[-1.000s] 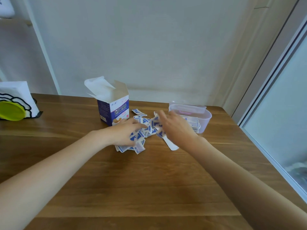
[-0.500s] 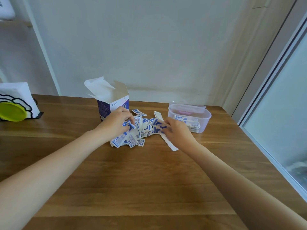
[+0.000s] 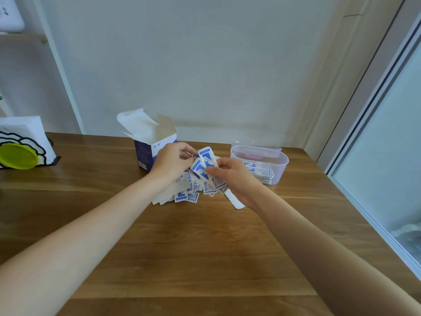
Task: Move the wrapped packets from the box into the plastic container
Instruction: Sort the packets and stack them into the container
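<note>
An open purple and white box (image 3: 148, 142) stands at the back of the wooden table (image 3: 182, 258). In front of it lies a loose pile of blue and white wrapped packets (image 3: 185, 193). My right hand (image 3: 234, 179) holds a bunch of packets (image 3: 206, 164) lifted above the pile. My left hand (image 3: 173, 160) pinches the top of the same bunch from the left, in front of the box. To the right stands the clear plastic container (image 3: 281, 163) with several packets stacked inside.
A napkin holder with white napkins (image 3: 21, 131) and a yellow-green disc (image 3: 18, 156) sits at the table's left edge. A long white strip (image 3: 234, 200) lies under my right wrist. A glass door frame runs along the right side.
Both hands were spread on the pile gathering packets; now they have lifted together, with a bunch of packets held between them above the pile.
</note>
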`<state>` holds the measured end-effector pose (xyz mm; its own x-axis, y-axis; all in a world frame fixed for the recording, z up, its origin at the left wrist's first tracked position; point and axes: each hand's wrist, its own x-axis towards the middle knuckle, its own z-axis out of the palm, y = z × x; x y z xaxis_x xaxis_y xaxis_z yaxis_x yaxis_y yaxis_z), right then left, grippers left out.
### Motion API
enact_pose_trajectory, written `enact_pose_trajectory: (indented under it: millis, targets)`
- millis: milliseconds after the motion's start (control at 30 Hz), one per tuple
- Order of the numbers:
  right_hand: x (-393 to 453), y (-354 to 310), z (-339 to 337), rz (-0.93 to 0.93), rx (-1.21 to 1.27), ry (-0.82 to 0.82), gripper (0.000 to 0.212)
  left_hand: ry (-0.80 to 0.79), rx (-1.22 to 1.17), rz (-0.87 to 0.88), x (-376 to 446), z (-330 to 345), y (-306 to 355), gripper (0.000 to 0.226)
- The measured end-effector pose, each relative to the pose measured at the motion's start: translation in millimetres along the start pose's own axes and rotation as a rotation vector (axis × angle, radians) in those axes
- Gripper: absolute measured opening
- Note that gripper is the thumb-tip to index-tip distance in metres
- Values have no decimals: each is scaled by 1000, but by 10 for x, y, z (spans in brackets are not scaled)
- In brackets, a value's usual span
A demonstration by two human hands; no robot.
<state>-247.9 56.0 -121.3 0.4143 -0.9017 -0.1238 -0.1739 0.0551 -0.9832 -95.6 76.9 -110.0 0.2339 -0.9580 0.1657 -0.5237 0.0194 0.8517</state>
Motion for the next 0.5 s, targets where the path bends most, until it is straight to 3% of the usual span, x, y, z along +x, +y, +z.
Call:
enact_pose_trajectory:
  millis: [133, 200, 333, 433, 500]
  targets:
    - [25, 31, -99, 10, -76, 205, 12, -236, -304, -201, -43, 68, 38, 23]
    - [6, 44, -158, 2, -106, 222, 21, -352, -393, -296, -71, 70, 30, 33]
    - [-20, 80, -220, -9, -184, 167, 24, -373, -354, -306, -88, 90, 10, 38]
    - [-8, 75, -261, -39, -168, 215, 25, -374, -289, -293, -68, 113, 10, 38]
    - [-8, 69, -276, -145, -327, 232, 30, -387, -270, -287, -57, 131, 13, 38]
